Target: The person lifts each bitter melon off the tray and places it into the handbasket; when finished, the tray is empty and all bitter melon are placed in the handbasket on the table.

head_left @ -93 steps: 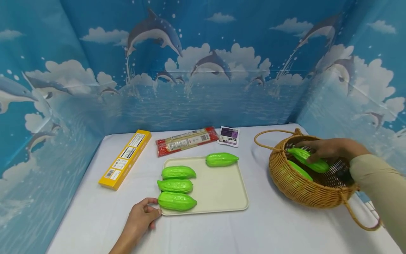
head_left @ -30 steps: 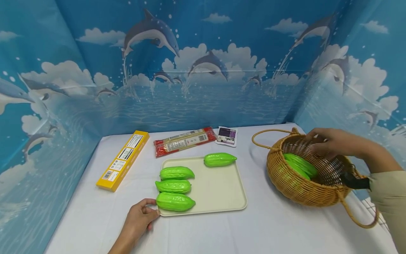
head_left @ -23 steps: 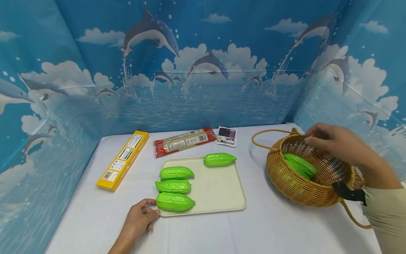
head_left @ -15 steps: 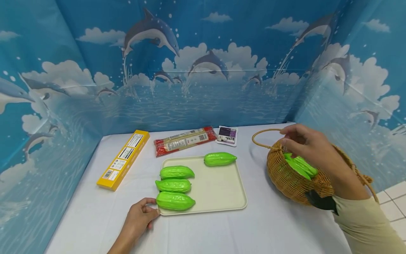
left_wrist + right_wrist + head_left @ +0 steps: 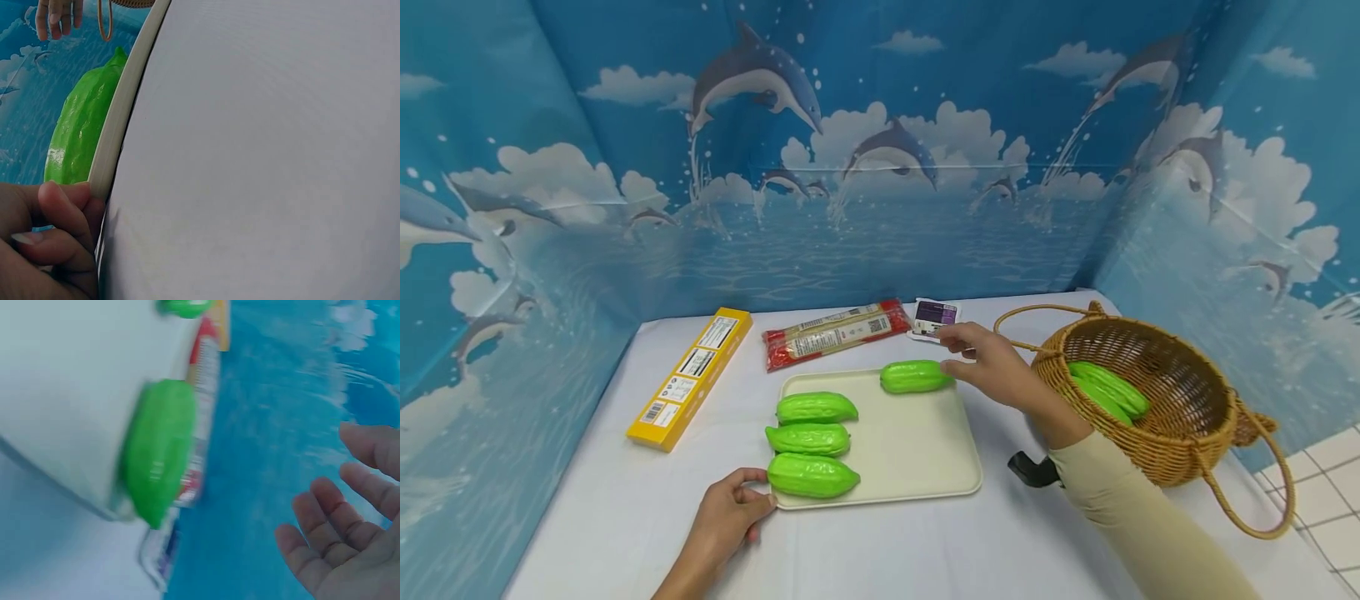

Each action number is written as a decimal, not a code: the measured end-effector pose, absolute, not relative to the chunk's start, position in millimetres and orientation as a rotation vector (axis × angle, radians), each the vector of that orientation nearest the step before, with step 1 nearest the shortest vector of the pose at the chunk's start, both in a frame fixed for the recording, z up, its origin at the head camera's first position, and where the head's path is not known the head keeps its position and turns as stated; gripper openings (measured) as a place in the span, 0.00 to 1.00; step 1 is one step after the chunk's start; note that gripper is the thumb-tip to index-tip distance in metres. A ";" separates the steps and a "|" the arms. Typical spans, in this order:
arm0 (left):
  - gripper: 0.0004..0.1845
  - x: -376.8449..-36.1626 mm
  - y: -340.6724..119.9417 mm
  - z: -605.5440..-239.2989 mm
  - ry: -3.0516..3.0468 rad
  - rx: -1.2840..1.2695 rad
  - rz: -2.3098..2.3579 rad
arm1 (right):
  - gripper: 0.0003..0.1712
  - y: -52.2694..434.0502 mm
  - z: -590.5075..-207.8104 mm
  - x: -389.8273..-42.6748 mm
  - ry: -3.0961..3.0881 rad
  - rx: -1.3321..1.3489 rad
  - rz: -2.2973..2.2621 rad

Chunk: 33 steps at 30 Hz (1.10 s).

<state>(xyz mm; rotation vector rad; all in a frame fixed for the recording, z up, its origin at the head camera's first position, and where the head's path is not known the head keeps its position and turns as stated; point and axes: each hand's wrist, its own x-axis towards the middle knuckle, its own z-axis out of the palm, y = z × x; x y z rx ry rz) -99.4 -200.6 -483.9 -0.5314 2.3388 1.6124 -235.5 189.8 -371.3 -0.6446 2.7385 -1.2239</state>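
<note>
My left hand [image 5: 722,518] pinches the front-left corner of the cream tray [image 5: 917,446]; in the left wrist view its thumb and fingers close on the rim. Along the tray's left side lie three green bitter melons [image 5: 813,476] in a row. Another bitter melon [image 5: 910,377] lies at the back right, its tip hidden by my right hand [image 5: 1000,373]. That hand hovers there with fingers loosely spread, nothing held; the right wrist view shows it apart from the melon. In the wicker basket [image 5: 1138,458] on the right, two bitter melons [image 5: 1111,390] lie side by side.
A yellow box [image 5: 691,380] lies left of the tray. Behind the tray are red-ended clear packets [image 5: 838,335] and a purple-and-white pouch [image 5: 934,313]. The basket's looped handles [image 5: 1285,500] stick out. A dolphin-print curtain [image 5: 880,233] encloses the table.
My right hand put a bitter melon down in the basket, let go, and moved left out of it to the tray's back right. The left hand has stayed on the tray corner.
</note>
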 end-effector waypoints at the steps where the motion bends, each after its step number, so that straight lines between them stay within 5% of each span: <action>1: 0.21 -99.6 -200.0 -483.8 2.337 -0.538 1.613 | 0.29 187.4 -376.5 -239.6 2.734 -0.647 -1.207; 21: 0.22 -99.6 -199.0 -482.8 2.317 -0.552 1.628 | 0.44 159.5 -431.7 -289.6 2.686 -0.706 -0.731; 33: 0.22 -99.2 -199.1 -483.4 2.326 -0.550 1.628 | 0.43 148.3 -442.8 -296.0 2.720 -0.675 -0.666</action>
